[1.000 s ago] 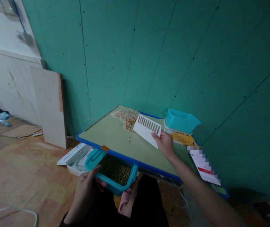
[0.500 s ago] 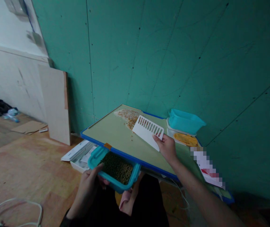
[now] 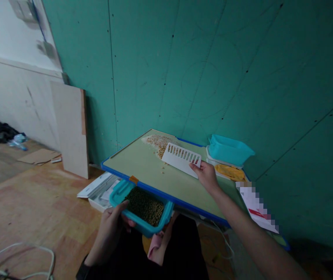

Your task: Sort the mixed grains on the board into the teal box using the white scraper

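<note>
My right hand (image 3: 206, 175) grips one end of a flat white slotted scraper (image 3: 178, 158). Its row of slots runs along the far side, and its other end is at a pile of tan beans (image 3: 162, 151) on the table (image 3: 131, 161). Paler and reddish grains (image 3: 157, 140) spread behind those beans. With its thumb over the rim, my left hand (image 3: 114, 221) holds a blue plastic container (image 3: 143, 229) just below the table's front edge. Inside are dark green beans (image 3: 138, 202) and tan beans (image 3: 154, 212).
An aqua bin (image 3: 230, 151) stands at the table's back right, beside a yellow cloth (image 3: 229, 171). A white sheet with red print (image 3: 256, 208) lies on the right. An open white box (image 3: 96, 196) is under the left edge. White cables (image 3: 48, 252) lie on the floor.
The scraper has tipped flatter and shifted slightly left against the bean pile. My left hand and the container stay nearly in place.
</note>
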